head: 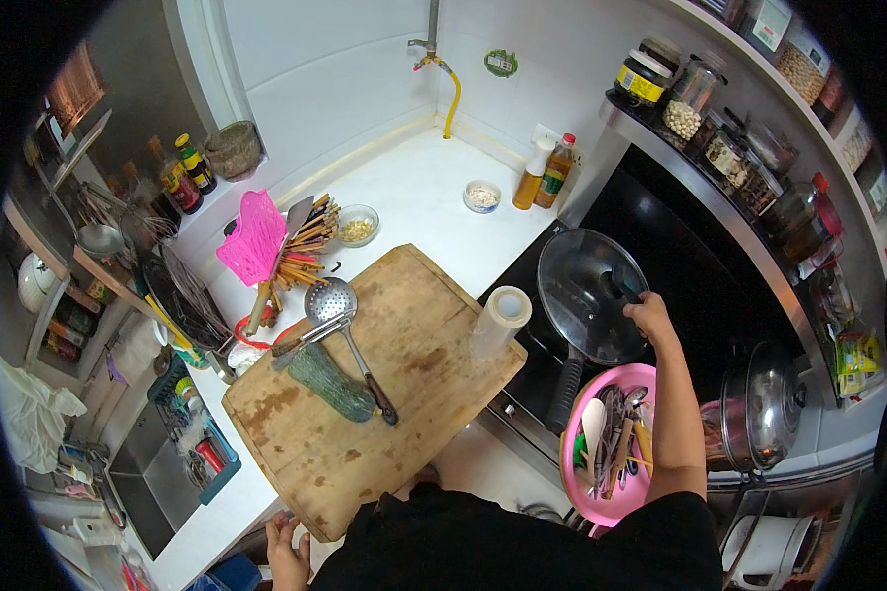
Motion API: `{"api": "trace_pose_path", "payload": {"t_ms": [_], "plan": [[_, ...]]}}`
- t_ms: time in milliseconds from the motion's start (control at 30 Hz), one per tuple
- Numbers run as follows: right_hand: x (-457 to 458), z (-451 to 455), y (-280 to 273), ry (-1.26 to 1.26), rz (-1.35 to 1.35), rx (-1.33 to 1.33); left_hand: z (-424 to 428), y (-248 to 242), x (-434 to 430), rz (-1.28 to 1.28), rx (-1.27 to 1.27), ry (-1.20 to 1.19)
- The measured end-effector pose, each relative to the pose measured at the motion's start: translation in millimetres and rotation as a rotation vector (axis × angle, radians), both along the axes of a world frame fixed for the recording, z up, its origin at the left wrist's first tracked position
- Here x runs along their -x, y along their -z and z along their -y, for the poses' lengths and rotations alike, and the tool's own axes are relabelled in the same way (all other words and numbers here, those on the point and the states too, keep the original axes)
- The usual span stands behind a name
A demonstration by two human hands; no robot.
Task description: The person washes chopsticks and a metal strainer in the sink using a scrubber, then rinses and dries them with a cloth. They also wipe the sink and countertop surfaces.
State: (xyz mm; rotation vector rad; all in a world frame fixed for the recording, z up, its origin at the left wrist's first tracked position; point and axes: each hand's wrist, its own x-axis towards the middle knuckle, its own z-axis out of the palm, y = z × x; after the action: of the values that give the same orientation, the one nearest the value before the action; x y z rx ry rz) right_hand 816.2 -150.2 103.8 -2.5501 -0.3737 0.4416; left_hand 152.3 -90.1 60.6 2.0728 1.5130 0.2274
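My right hand (650,318) grips the black handle (621,287) of a glass lid (576,277). The lid lies over a dark frying pan on the stove, whose black handle (566,391) points towards me. Low in the view, my left hand (288,554) holds nothing, fingers apart, by the near left corner of a wooden cutting board (414,399). On that board lie a green zucchini-like squash (332,384), a slotted skimmer (332,299) with a dark wooden handle and metal tongs (318,331). A roll of clear plastic (503,314) stands at its right edge.
A pink basin (591,495) of utensils sits right of my body, with a lidded steel pot (761,406) beyond it. Chopsticks (303,258), a pink basket (255,233) and small bowls (482,196) are behind the board. Oil bottles (554,173) stand near the stove; the sink (148,480) is left.
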Motion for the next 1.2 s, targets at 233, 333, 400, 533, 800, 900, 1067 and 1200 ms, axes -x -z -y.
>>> {"api": "trace_pose_path", "payload": {"t_ms": [233,333,400,533,800,900,1067,1200], "plan": [[72.8,-30.0,-37.8,-0.368,0.641,-0.051,-3.6,18.3,10.3,0.003,-0.143,0.033],[113.4,-58.7,-34.9,-0.841,0.404,-0.379,-5.6,20.4,12.4,0.027,-0.068,0.022],[138.3,-76.1,-27.2,-0.988,0.306,-0.31,-6.8,21.0,12.9,0.03,-0.065,0.044],[159.0,-108.6,-10.9,-1.08,0.27,-0.244,-4.6,23.8,16.5,0.078,-0.041,-0.022],[111.1,-175.2,-15.6,-0.916,0.337,-0.191,23.4,23.8,34.5,-0.033,0.002,-0.187],[76.8,-226.8,-13.0,-0.9,0.407,-0.347,32.8,21.1,34.5,-0.027,0.008,-0.21],[48.5,-313.9,34.9,-0.828,0.533,-0.182,52.3,14.5,35.1,-0.062,0.05,-0.306],[30.3,-350.3,61.9,-0.771,0.542,-0.098,72.7,6.9,39.6,-0.106,0.045,-0.399]]}}
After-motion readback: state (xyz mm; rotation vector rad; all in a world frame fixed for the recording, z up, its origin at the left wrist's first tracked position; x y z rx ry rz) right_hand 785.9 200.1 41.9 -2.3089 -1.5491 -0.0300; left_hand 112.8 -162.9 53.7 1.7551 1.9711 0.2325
